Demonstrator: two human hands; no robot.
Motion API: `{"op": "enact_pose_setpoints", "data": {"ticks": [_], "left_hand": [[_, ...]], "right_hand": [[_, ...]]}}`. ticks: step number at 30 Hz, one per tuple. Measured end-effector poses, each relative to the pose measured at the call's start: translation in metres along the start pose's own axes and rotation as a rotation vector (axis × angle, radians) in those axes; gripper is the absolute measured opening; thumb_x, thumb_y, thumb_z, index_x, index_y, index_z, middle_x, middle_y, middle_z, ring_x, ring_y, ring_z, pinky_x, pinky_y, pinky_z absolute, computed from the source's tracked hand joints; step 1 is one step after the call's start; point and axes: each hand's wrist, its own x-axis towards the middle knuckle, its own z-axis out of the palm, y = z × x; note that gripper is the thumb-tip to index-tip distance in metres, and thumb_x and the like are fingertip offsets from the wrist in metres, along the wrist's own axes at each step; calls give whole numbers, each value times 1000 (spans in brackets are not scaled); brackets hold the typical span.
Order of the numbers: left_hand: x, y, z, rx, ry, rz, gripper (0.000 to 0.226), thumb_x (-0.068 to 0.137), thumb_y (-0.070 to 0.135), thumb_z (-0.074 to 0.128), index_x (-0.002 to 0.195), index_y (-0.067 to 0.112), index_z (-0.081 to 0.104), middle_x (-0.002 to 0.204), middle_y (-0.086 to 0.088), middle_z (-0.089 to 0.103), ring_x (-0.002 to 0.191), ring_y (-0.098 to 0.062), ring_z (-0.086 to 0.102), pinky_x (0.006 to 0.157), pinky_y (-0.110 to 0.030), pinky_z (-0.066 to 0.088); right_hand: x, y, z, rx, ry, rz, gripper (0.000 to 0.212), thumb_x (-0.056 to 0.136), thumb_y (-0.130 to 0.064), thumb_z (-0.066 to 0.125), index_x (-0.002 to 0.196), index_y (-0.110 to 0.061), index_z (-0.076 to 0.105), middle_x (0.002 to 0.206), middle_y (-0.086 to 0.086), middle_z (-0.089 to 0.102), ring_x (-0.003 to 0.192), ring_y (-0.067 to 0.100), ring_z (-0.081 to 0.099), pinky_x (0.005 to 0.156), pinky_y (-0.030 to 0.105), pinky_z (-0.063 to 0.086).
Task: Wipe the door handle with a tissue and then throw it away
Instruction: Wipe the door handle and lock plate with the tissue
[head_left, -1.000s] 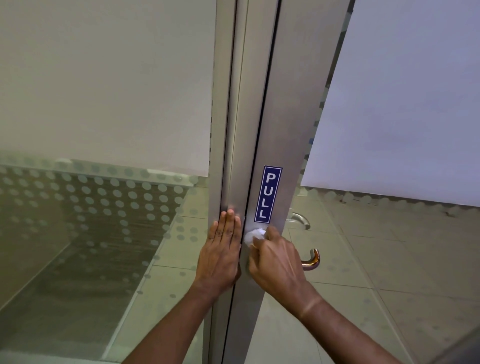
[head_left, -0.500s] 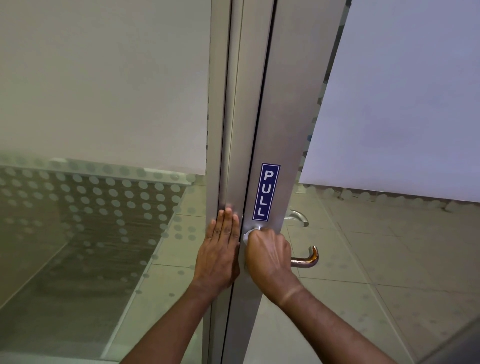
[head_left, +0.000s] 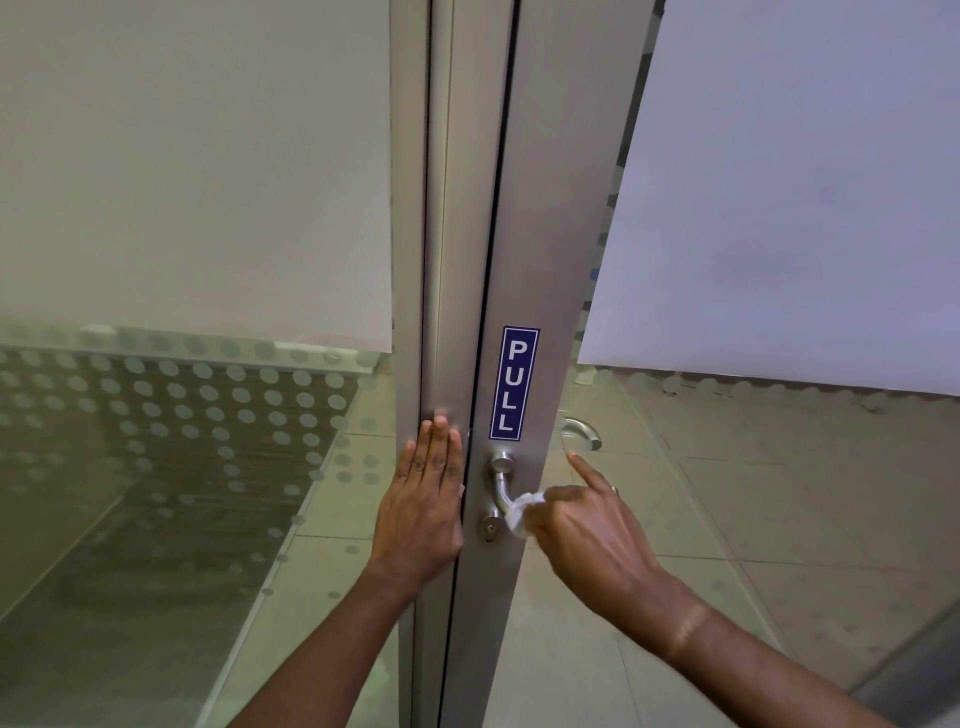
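Your left hand (head_left: 423, 506) lies flat and open against the metal door frame (head_left: 441, 260), fingers together and pointing up, gripping nothing. It looks placed there to brace the door, so that it does not swing while the other hand rubs.

Your right hand (head_left: 587, 530) is closed around a crumpled white tissue (head_left: 523, 512), except for the forefinger, which sticks out straight toward the far side of the door. The tissue is pressed against the lever of the door handle (head_left: 503, 480), just past the bend where the lever turns away from its round base. Only a small part of the wad shows between your knuckles and the metal; the rest is hidden inside your palm, as is the outer length of the lever. Holding the tissue bunched like this gives you a firm pad to push along the curve.

Below the handle sits the keyhole (head_left: 489, 529), and above it a blue sticker (head_left: 513, 383) reads PULL. Through the glass (head_left: 779, 467) on the right you can see the matching handle on the other side (head_left: 582, 432).

Judging by this, you are in the wiping step, with the base of the handle bare and the tissue working on the lever. No bin shows anywhere in view, so the throwing away is not yet begun, and you will have to look for a place to drop the tissue.
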Motion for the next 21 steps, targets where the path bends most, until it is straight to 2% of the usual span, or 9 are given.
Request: {"op": "enact_pose_setpoints", "data": {"ticks": [3, 7, 10, 11, 13, 15, 17, 19, 21], "left_hand": [[1, 2, 0, -7, 8, -1, 112, 69, 8, 73, 153, 2, -2, 162, -15, -14, 151, -28, -6, 122, -37, -5], [0, 2, -2, -5, 5, 0, 114, 69, 8, 74, 153, 2, -2, 163, -16, -12, 151, -28, -5, 122, -37, -5], [0, 3, -2, -4, 9, 4, 113, 71, 9, 74, 153, 3, -4, 162, -16, -14, 151, -28, -7, 122, -37, -4], [0, 2, -2, 2, 14, 6, 112, 72, 9, 73, 153, 3, -4, 162, -15, -14, 151, -28, -7, 122, -37, -4], [-1, 1, -1, 11, 32, 11, 108, 75, 10, 70, 153, 3, -4, 162, -14, -15, 151, -27, -7, 122, -36, -5], [-1, 0, 1, 21, 69, 27, 99, 80, 11, 62, 153, 3, -3, 162, -14, -15, 151, -27, -7, 122, -36, -6], [-2, 0, 3, 31, 112, 49, 89, 84, 15, 50, 153, 3, -4, 162, -14, -15, 151, -28, -6, 122, -37, -5], [-1, 1, 5, 30, 139, 61, 82, 87, 18, 42, 153, 3, -4, 162, -15, -14, 151, -29, -5, 123, -38, -3], [0, 1, 7, 37, 147, 66, 78, 88, 17, 40, 152, 1, -1, 162, -16, -13, 151, -30, -4, 123, -39, -3]], "right_hand": [[-9, 20, -6, -36, -28, 30, 34, 75, 4, 63, 83, -28, 74, 71, 0, 73, 62, 13, 67, 117, 40, 29], [0, 11, -7, 45, -22, 49, 35, 72, 9, 61, 80, -23, 73, 62, 4, 68, 58, 21, 63, 116, 32, 29], [16, -16, -8, 76, 41, 4, 32, 55, 8, 76, 70, -19, 72, 54, 6, 65, 58, 25, 67, 94, 37, 52], [20, -21, -7, 99, 63, -18, 33, 50, 9, 79, 69, -17, 73, 55, 8, 66, 58, 25, 67, 91, 39, 55], [20, -19, -4, 139, 83, -52, 36, 53, 12, 76, 76, -16, 76, 62, 9, 70, 59, 23, 68, 98, 41, 50], [10, -8, 0, 125, 74, -48, 45, 56, 13, 71, 85, -20, 78, 65, 6, 72, 62, 20, 70, 108, 39, 38], [-3, 7, 3, 24, 114, -30, 53, 50, 13, 71, 85, -26, 78, 65, 1, 73, 69, 20, 72, 107, 35, 29], [-13, 22, 5, 0, 128, -15, 57, 47, 16, 69, 85, -26, 78, 66, 1, 73, 71, 20, 71, 110, 36, 26], [-20, 37, 8, -7, 162, -24, 60, 43, 19, 70, 82, -25, 78, 63, 1, 71, 65, 18, 69, 111, 40, 33]]}}
